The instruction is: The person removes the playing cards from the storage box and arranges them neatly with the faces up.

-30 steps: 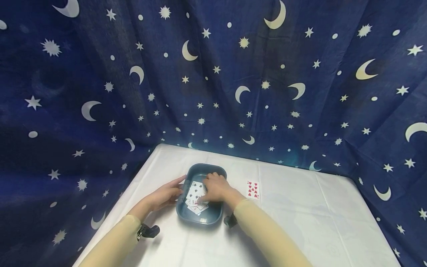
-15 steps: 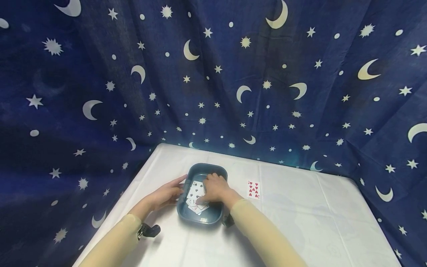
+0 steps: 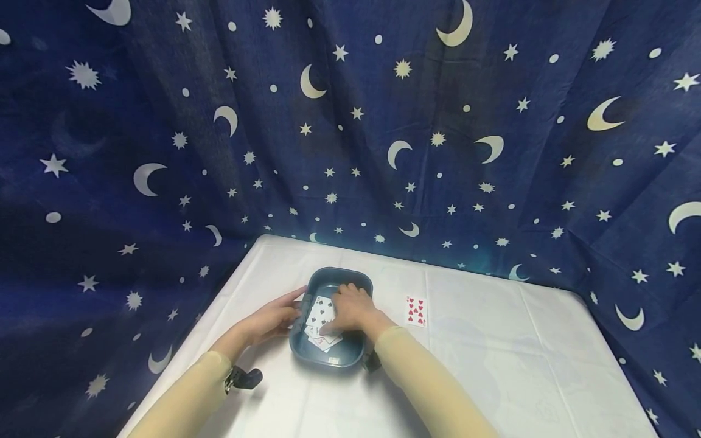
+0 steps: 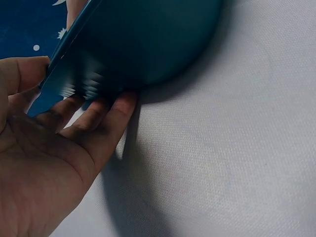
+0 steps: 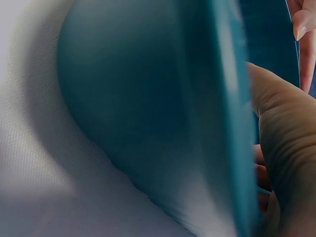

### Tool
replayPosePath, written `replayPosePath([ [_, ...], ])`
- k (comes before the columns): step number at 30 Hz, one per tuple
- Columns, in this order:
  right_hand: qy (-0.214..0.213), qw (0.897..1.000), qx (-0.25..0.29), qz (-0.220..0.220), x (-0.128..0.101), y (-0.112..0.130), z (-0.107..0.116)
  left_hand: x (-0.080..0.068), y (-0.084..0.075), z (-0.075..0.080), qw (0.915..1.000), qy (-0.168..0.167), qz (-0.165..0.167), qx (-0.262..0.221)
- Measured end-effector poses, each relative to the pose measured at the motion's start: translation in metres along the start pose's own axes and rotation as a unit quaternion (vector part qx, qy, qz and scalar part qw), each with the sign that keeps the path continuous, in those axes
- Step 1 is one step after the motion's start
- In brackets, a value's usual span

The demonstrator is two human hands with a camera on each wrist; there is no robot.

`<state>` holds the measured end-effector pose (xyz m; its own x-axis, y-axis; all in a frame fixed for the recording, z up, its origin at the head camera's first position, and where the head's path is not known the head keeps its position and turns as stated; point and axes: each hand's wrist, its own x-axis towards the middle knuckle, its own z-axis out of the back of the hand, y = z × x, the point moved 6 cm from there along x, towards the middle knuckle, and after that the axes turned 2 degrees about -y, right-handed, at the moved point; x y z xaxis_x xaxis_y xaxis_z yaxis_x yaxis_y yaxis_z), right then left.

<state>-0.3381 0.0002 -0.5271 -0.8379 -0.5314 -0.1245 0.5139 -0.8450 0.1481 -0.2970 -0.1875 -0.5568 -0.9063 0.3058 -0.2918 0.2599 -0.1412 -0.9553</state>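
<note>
Nothing much is shifting: the right hand (image 3: 353, 309) is still pressing curled fingers onto the cards (image 3: 319, 317) in the tray (image 3: 328, 359), the left hand (image 3: 272, 319) bracing it, fingers straight.

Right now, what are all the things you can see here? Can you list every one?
tray: one, dark teal, on the white cloth near the middle of the table.
cards in the tray: a few, white faces with black and red pips, loosely overlapped; exact count hidden by the hand.
lone card: one, white with red hearts, face up on the cloth to the right of the tray.
tablecloth: one, white, covering the table.
backdrop: one, dark blue with pale moons and stars, behind and beside the table.
left hand: fingers straight, against the tray's left outer wall.
right hand: in the tray, fingers on the cards.
sleeves: two, beige.
</note>
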Motion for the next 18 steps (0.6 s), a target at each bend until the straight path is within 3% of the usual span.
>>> replayPosePath([
  [18,0.003,1.0,-0.002,-0.012,-0.0017,0.0017,-0.0001,0.0,-0.0002,-0.0001,0.9999,0.012,-0.002,-0.004],
])
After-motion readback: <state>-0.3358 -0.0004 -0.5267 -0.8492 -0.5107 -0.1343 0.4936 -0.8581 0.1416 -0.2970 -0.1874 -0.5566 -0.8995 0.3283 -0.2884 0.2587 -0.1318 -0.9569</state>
